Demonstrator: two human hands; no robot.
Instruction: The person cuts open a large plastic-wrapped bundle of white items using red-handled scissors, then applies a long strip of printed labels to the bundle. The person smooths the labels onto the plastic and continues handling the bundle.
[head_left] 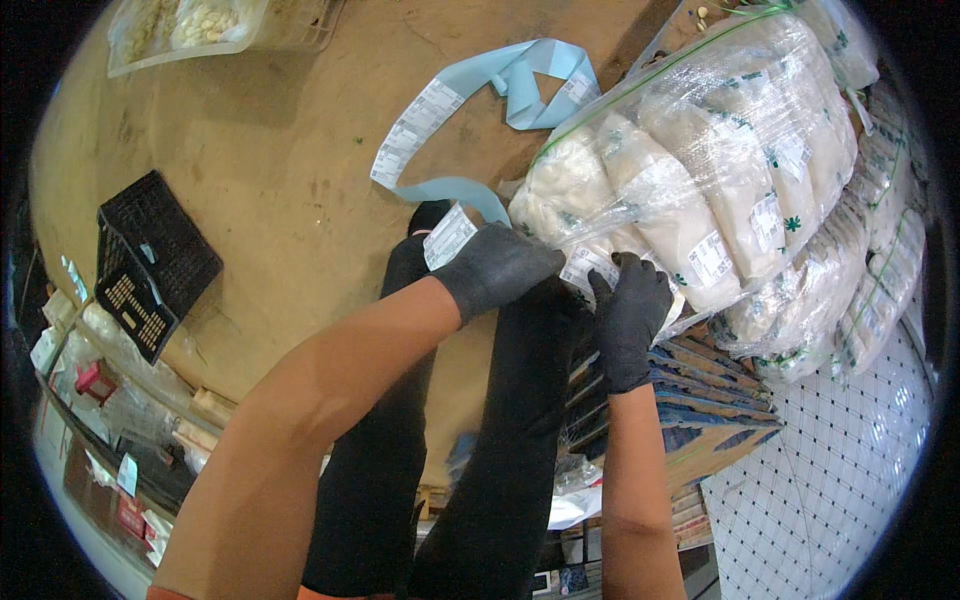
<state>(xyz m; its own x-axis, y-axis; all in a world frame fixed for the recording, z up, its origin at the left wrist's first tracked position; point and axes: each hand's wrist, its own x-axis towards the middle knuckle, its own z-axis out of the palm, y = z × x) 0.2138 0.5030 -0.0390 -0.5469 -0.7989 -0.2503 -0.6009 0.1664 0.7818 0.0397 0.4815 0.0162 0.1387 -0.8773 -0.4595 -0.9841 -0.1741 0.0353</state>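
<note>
Both my hands wear black gloves. My left hand (503, 268) is closed on the strip of labels (450, 237), whose end with a white printed label sticks out beside the wrist. From there the strip's pale blue backing (455, 188) loops away over the floor. My right hand (632, 318) rests on the near edge of a big clear plastic bag (690, 130), its thumb and fingers apart. Between my hands, a white label (588, 268) lies on one of the white-filled packets. Several such packets (705, 225) with labels are in the bag.
More filled bags (800, 300) are stacked at the right, above a white tiled patch (820, 460). Blue-edged stacked sheets (700, 390) stand below the big bag. A black crate (155, 260) lies at the left, and a clear bin (190, 30) sits at the far left.
</note>
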